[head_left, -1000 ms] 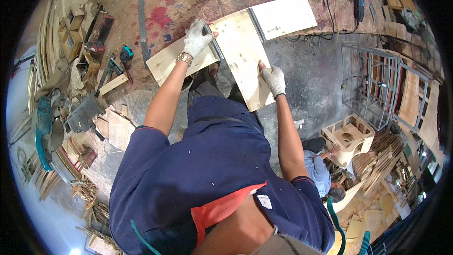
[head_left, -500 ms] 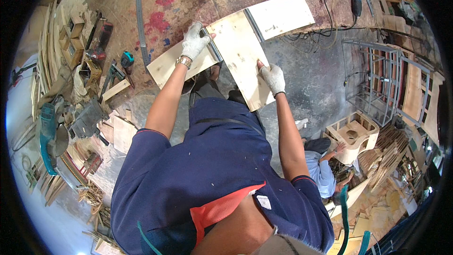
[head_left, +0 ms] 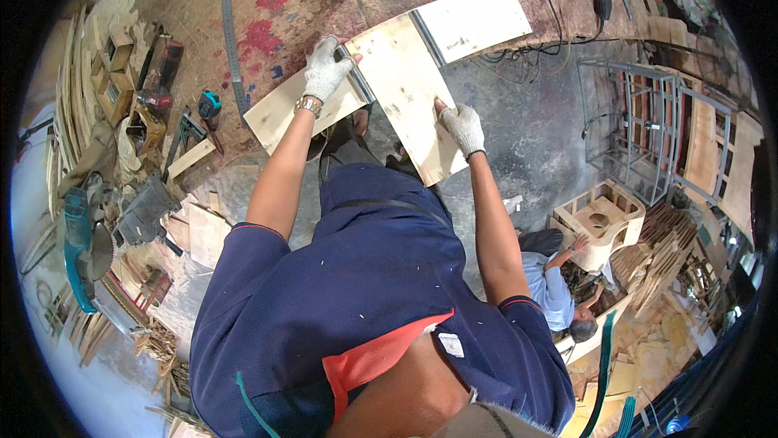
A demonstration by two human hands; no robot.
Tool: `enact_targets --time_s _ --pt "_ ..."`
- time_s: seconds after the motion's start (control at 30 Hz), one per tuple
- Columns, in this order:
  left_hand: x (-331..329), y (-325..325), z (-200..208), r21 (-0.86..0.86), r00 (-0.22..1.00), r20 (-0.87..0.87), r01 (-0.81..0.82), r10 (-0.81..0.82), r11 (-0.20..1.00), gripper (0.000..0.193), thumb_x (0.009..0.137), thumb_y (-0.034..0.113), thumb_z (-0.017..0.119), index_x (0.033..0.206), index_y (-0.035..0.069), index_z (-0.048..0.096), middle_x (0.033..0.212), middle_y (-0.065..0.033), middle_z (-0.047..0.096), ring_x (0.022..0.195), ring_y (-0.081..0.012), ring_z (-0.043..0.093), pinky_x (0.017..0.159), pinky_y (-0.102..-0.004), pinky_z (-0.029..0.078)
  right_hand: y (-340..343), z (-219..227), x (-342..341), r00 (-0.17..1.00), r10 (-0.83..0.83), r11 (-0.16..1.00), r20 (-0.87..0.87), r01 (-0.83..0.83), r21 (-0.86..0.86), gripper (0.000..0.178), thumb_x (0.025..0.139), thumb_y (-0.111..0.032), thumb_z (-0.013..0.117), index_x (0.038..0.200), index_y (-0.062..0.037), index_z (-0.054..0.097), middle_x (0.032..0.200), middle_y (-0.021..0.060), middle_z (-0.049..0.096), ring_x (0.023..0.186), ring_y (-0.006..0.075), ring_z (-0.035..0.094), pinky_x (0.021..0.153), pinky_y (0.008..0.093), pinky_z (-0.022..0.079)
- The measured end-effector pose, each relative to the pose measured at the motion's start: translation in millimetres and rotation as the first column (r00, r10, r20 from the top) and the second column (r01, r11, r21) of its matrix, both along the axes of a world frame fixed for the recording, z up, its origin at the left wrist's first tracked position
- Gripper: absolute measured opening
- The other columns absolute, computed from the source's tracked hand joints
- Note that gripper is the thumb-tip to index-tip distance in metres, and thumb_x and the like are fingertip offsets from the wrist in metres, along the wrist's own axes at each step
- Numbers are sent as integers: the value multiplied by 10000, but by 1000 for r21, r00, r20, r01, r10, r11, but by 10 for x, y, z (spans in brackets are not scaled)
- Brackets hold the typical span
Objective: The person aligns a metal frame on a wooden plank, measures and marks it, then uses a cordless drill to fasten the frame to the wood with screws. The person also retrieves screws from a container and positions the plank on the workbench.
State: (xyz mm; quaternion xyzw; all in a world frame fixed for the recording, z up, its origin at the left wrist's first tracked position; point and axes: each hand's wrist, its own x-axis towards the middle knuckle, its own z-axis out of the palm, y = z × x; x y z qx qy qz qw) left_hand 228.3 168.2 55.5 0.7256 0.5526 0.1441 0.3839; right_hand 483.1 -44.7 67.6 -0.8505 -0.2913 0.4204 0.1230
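At the counter's (head_left: 324,0) near edge, my left hand (head_left: 326,70) in its white glove lies over the joint where a grey metal strip (head_left: 359,81) meets two boards. Its fingers (head_left: 322,51) are curled over the strip and press on the wood; I wear a watch (head_left: 308,104) on that wrist. One board (head_left: 284,110) runs from under that hand toward the counter's left side. The middle board (head_left: 405,89) juts past the counter's near edge over the floor (head_left: 527,130), tilted toward me. My right hand (head_left: 463,128), gloved too, grips that board's right edge close to its overhanging end; the fingers wrap the edge, thumb on top, though I cannot tell how tight they close. A third, paler board (head_left: 474,21) lies beyond a second metal strip (head_left: 426,37), toward the counter's far right. Near the left side of the counter sit a tape measure (head_left: 209,103) and a long metal ruler (head_left: 231,41). Down on the floor to my right a person (head_left: 559,292) crouches beside a wooden box (head_left: 600,223) with a round hole.
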Motion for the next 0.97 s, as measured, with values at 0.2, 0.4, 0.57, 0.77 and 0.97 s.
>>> enact_targets --time_s 0.2,0.4,0.57,0.77,0.97 --pt "-12 -35 -14 107 996 -91 -3 13 994 553 741 349 789 1209 98 632 1199 -124 610 1167 -315 554 979 -467 428 39 65 -27 1000 6 1000 -4 -6 -14 670 856 -619 625 952 36 728 880 268 714 894 396 710 798 459 532" --pt "505 -336 107 309 892 -349 400 -289 863 491 830 289 633 1285 117 566 1346 -82 553 1235 -276 503 1026 -489 389 18 -49 -2 1000 -2 1000 -10 2 2 632 871 -587 641 941 34 726 832 224 720 813 332 713 758 422 531" --pt "876 -471 -93 459 901 -238 433 -362 776 591 902 366 580 1412 80 491 1488 -103 473 1402 -274 396 1156 -466 288 45 60 -9 999 -1 999 -50 -1 -49 605 872 -576 665 897 26 720 730 107 689 701 169 647 668 341 505" --pt "923 -506 -168 453 891 -269 451 -365 769 655 939 417 541 1474 56 430 1555 -112 405 1467 -279 323 1211 -474 204 78 208 75 981 90 992 172 -104 76 510 838 -483 755 939 13 690 766 154 712 698 206 681 660 374 522" --pt "1012 -467 -30 478 845 -227 530 -484 701 642 907 387 583 1434 38 471 1506 -147 457 1428 -302 379 1182 -474 257 489 2599 503 746 -117 728 656 -385 567 415 920 -245 688 1279 -47 618 1213 92 666 1070 222 640 928 339 508"
